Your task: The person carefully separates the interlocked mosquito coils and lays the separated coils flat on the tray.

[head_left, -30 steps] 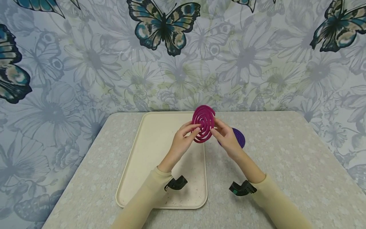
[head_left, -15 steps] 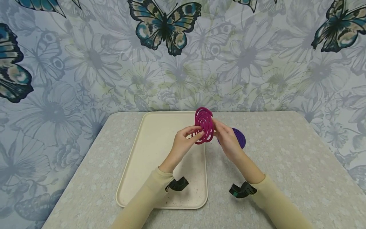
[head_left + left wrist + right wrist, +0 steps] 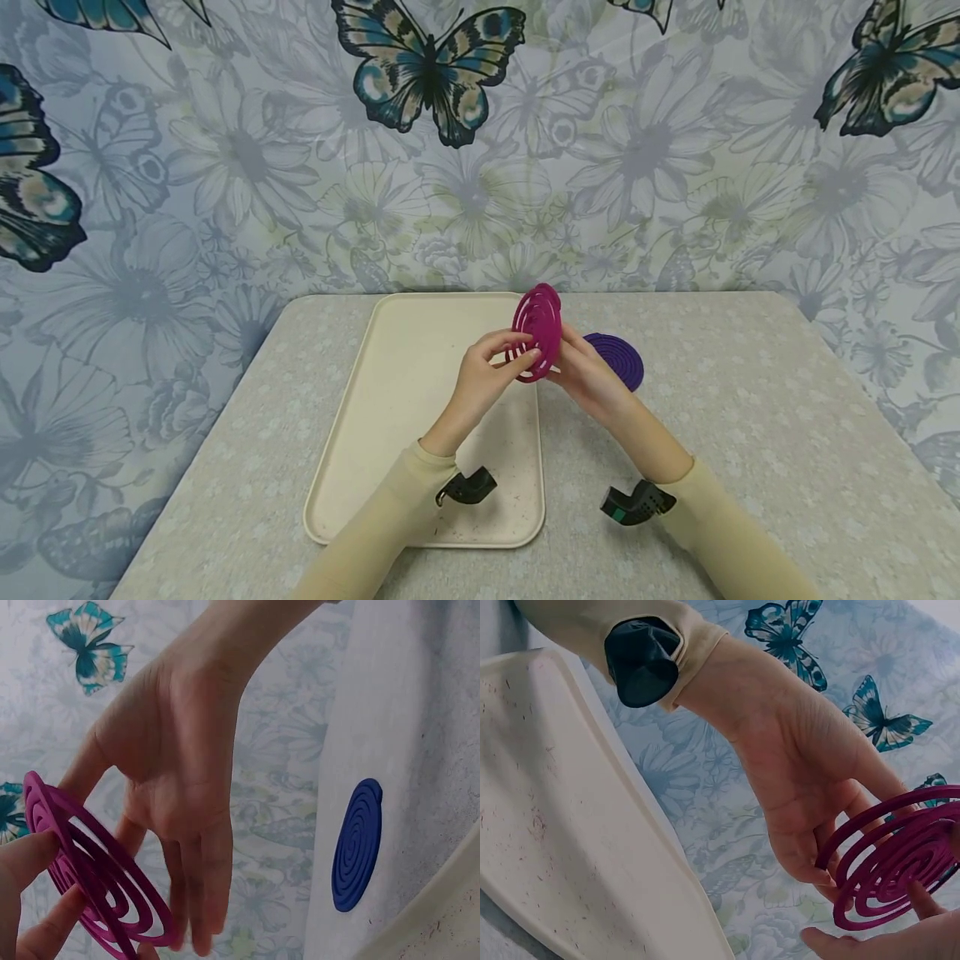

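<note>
A magenta spiral coil is held up over the tray's right edge, tilted nearly edge-on, its outer rings spread apart. My left hand pinches its near left side between thumb and fingers. At its right side, my right hand grips the rim with thumb and forefinger, partly hidden behind the coil; its other fingers reach down straight in the left wrist view. Flat on the table behind the right hand lies a purple spiral coil, bluer in the left wrist view.
A cream tray with small dark specks near its front lies under the left arm. The pale patterned table meets a wall hanging with butterflies and flowers. Black wrist cameras hang below both sleeves.
The magenta coil has turned more edge-on and its rings have spread. My right hand has rotated and dropped slightly, uncovering more of the purple coil. The left hand has shifted slightly right.
</note>
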Available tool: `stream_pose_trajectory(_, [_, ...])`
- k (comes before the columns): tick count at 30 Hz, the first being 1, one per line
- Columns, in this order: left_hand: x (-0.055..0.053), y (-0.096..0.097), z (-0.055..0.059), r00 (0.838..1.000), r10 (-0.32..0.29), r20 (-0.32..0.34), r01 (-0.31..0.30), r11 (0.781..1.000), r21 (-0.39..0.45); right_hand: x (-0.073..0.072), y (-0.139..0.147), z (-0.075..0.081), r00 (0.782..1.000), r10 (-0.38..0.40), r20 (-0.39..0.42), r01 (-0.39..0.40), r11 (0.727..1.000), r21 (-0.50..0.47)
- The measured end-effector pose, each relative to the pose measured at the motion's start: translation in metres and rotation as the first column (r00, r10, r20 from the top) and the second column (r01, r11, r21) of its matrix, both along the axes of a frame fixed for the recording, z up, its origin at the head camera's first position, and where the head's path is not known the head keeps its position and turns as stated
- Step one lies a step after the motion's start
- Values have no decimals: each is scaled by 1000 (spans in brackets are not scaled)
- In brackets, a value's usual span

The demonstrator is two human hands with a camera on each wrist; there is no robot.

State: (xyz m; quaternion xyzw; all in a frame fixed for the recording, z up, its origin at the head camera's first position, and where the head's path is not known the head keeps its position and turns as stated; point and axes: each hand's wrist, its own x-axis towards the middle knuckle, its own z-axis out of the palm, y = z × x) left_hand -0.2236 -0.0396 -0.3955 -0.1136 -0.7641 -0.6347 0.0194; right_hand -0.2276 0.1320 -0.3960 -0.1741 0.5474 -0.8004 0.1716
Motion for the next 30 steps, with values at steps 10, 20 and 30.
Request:
stream_pose_trajectory(10, [1,-4,8,999,48,7,-47,999,-27,-1,-3,0,977,-116,180,133,987,-87])
stream_pose_trajectory(20, [-9,-16,4,985,173,12,-174,982,78,-10,10,5,906,-321,274,352,934,-68])
stream_pose_trajectory(30, [-15,-23,7,969,236,72,-245,955,169,-13,19,11,880,-429,205,447,893,-50])
